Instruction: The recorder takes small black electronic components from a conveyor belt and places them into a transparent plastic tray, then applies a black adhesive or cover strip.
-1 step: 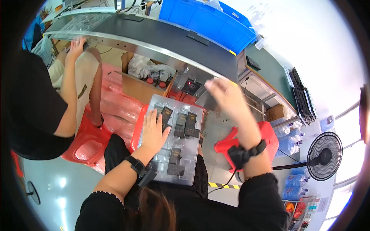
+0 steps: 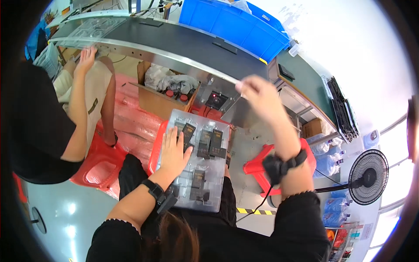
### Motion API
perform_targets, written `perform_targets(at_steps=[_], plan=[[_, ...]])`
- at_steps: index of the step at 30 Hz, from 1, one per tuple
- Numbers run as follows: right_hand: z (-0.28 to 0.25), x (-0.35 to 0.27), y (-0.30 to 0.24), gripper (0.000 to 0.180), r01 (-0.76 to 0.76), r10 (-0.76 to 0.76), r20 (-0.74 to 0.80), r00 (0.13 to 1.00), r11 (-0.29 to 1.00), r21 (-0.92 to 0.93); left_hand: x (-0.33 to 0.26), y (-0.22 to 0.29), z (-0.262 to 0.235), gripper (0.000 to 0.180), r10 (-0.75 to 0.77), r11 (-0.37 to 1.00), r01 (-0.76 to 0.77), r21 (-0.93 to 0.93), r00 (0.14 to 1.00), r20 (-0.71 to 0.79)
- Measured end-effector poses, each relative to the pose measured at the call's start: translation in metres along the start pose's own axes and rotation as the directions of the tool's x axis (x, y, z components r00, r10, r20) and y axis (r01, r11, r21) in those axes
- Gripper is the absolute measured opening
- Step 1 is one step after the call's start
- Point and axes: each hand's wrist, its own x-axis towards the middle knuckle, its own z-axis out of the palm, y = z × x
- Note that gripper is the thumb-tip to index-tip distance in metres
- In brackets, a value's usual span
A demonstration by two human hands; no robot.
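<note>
A clear plastic tray [image 2: 217,192] lies on my lap, with several small black parts [image 2: 210,143] in its pockets. My left hand [image 2: 173,153] rests flat on the tray's upper left part, fingers spread, its fingertips touching the black parts there. It wears a black wrist strap. My right hand [image 2: 258,97] is raised above and to the right of the tray, near the metal edge of the conveyor [image 2: 187,43]. It is motion-blurred. Something thin and pale shows at its fingertips, but I cannot tell whether the hand holds it.
A person in a black top [image 2: 35,126] sits at left on a red stool [image 2: 94,168], one hand [image 2: 86,56] at the conveyor. A blue crate [image 2: 235,26] stands behind the belt, a cardboard box [image 2: 157,98] under it. A second red stool [image 2: 257,170] and a fan [image 2: 368,177] are at right.
My right hand is slightly higher, closer to the conveyor edge. My left hand and the tray have not moved.
</note>
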Motion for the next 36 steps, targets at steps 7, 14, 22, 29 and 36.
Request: perform_targets(at_steps=[7, 14, 22, 29, 36], plan=[[-0.005, 0.147, 0.096, 0.055, -0.487, 0.477, -0.123, 0.87, 0.795, -0.363, 0.056, 0.033, -0.091, 0.049, 0.089, 0.958, -0.132, -0.255, 0.981, -0.173], [0.004, 0.178, 0.117, 0.067, -0.584, 0.644, -0.083, 0.76, 0.622, -0.521, 0.252, 0.019, -0.185, 0.031, 0.312, 0.95, -0.303, 0.076, 0.91, -0.274], [-0.004, 0.163, 0.183, 0.049, -0.576, 0.547, -0.192, 0.815, 0.802, -0.159, 0.416, -0.061, -0.092, 0.063, -0.103, 0.828, 0.061, 0.557, 0.994, 0.044], [-0.024, 0.116, 0.134, 0.02, -0.324, 0.5, -0.084, 0.862, 0.671, 0.667, 0.43, -0.04, -0.067, 0.07, -0.131, 0.919, 0.042, 0.393, 0.97, 0.203], [0.006, 0.068, 0.086, 0.019, -0.242, 0.347, 0.196, 0.917, 0.094, 0.966, 0.374, -0.026, -0.075, 0.034, -0.212, 0.695, 0.335, -0.636, 0.941, 0.263]])
